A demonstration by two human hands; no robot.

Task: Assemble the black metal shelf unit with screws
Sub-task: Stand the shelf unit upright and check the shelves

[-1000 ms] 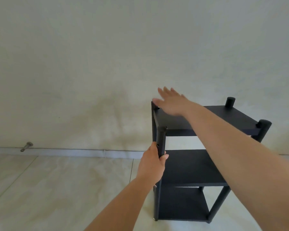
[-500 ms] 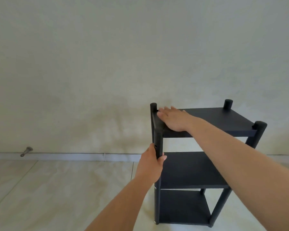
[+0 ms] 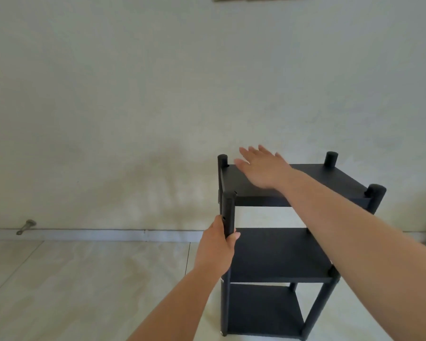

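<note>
The black metal shelf unit stands upright on the floor against the wall, with three shelves and four round posts. My left hand grips the near left post just below the top shelf. My right hand is flat with straight fingers over the left part of the top shelf; I cannot tell whether the palm touches the surface. My right forearm crosses over the top shelf and hides part of the near right side.
A pale wall rises behind the unit, with a baseboard along its foot. A small metal doorstop sticks out of the wall at the left. Light floor tiles stretch out to the left of the shelf.
My right hand lay flat on the top shelf half a second ago; now its fingers are raised and it sits a little further back. My left hand still holds the post.
</note>
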